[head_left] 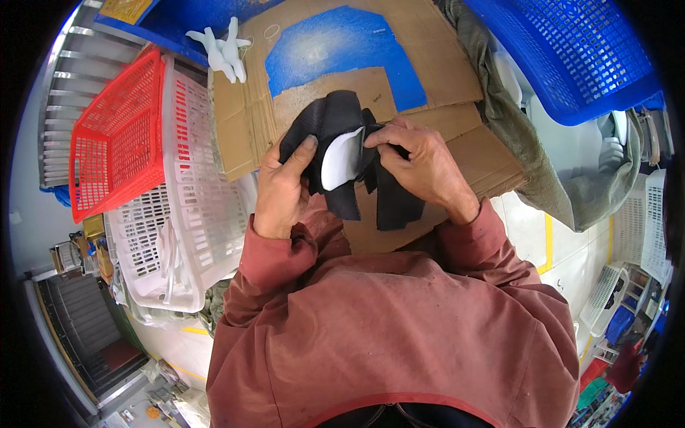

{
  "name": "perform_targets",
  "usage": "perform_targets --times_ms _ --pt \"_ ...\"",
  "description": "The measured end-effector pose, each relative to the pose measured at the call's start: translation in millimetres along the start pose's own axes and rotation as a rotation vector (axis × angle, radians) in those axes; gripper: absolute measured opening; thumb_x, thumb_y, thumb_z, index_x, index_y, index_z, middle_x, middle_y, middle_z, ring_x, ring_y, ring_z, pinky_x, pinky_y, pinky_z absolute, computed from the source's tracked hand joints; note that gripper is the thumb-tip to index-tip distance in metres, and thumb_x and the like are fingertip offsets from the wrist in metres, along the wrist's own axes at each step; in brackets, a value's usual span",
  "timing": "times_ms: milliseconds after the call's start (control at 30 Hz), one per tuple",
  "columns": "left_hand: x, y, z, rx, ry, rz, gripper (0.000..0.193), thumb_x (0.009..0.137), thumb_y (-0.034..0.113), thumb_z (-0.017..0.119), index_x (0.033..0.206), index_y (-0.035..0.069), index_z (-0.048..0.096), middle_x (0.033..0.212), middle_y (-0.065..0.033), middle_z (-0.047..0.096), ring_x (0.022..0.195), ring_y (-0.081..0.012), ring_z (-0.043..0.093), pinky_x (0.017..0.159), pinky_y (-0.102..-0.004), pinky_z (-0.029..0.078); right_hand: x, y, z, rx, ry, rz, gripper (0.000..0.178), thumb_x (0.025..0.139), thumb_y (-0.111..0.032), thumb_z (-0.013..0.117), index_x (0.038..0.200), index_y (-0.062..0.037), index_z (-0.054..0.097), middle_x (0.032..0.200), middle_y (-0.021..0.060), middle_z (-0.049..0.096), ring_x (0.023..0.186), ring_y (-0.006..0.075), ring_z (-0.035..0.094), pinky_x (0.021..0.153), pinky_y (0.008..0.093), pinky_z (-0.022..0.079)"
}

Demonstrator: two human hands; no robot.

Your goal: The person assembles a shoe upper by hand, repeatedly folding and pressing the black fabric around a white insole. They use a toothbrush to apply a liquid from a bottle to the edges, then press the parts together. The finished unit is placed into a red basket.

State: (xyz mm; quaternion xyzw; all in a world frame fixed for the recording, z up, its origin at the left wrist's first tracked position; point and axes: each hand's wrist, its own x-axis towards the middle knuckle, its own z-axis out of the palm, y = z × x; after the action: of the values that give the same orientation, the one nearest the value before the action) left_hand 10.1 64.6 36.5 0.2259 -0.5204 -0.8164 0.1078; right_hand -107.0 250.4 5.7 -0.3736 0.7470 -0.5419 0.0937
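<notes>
Black cloth-like material (335, 114), folded in several flaps, is held up in front of me over the cardboard. A smooth white curved piece (341, 160) shows between the folds; its far end is hidden by them. My left hand (289, 171) is closed on the left side of the black material, its thumb on top. At the other side, my right hand (417, 157) has its fingers bent and pinches an edge of the same material beside the white piece. Black flaps hang below both hands.
Brown cardboard (457, 71) with a blue patch (342, 36) covers the work surface. A branched white piece (222, 50) lies at its far left. Red (118, 143) and white crates (207, 157) stand at left. A blue basket (571, 57) and a grey-green sack (549, 192) are at right.
</notes>
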Motion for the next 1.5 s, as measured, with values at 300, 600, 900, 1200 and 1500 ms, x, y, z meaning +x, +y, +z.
perform_targets --times_ms 300,600,900,1200,1500 --pt "-6 -2 0 0.084 -0.142 0.004 0.034 0.094 0.009 0.068 0.125 -0.004 0.063 0.109 -0.0082 0.070 0.096 -0.0133 0.066 0.087 -0.0293 0.054 14 4 -16 0.041 -0.091 -0.035 0.012 0.085 -0.005 0.064 0.094 -0.0040 0.072 0.092 0.0119 0.071 0.086 0.0286 0.067 0.076 0.0369 0.053" --pt "-2 -20 -14 0.026 0.055 0.018 0.020 0.095 0.012 0.068 0.112 -0.001 0.071 0.098 -0.0057 0.073 0.082 -0.0118 0.066 0.077 -0.0266 0.053 17 6 -12 0.090 -0.104 -0.162 0.015 0.087 -0.004 0.065 0.101 -0.0080 0.070 0.095 0.0097 0.068 0.088 0.0292 0.066 0.077 0.0358 0.052" --pt "1 -40 -24 -0.206 -0.080 0.206 0.024 0.090 0.007 0.072 0.113 0.002 0.070 0.101 -0.0063 0.074 0.084 -0.0140 0.071 0.075 -0.0278 0.058 6 -10 4 0.146 -0.029 -0.051 0.024 0.085 -0.009 0.074 0.105 -0.0053 0.060 0.105 0.0112 0.065 0.101 0.0289 0.064 0.088 0.0364 0.050" --pt "4 -40 -23 -0.203 -0.111 0.243 0.025 0.093 0.008 0.068 0.118 0.004 0.068 0.106 -0.0069 0.074 0.090 -0.0150 0.071 0.080 -0.0289 0.058 6 -10 7 0.127 0.078 -0.035 0.018 0.087 0.001 0.067 0.102 -0.0044 0.059 0.098 0.0083 0.065 0.093 0.0220 0.064 0.084 0.0310 0.049" --pt "10 -17 -23 0.079 -0.191 -0.093 0.046 0.093 0.006 0.064 0.137 -0.001 0.053 0.126 -0.0113 0.064 0.112 -0.0216 0.064 0.099 -0.0361 0.049 10 -4 6 -0.056 0.215 -0.099 0.020 0.086 0.004 0.063 0.104 -0.0039 0.059 0.097 0.0129 0.064 0.091 0.0307 0.066 0.079 0.0353 0.051"
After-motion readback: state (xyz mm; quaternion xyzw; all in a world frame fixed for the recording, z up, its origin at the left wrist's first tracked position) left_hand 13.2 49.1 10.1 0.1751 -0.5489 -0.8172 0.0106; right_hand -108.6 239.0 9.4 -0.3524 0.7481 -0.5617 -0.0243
